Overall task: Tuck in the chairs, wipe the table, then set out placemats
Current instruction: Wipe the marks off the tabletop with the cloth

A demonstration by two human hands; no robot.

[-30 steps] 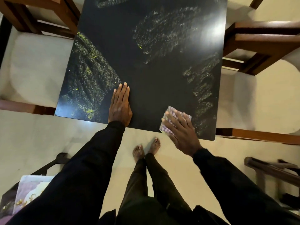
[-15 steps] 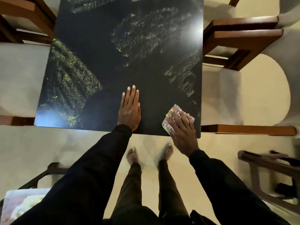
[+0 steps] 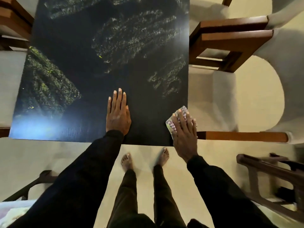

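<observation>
We are pressing a small checked cloth (image 3: 170, 125) under our flat, uncurled right hand (image 3: 185, 130); overshooting the edge of the glossy black table (image 3: 102, 37) just beside it could drop the cloth.

Pale cream floor (image 3: 65, 155), dark wooden frame (image 3: 271, 171) at lower right, warm light.

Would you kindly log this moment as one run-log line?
phase: wipe table | left hand: flat on table | right hand: presses cloth, near right corner
</observation>
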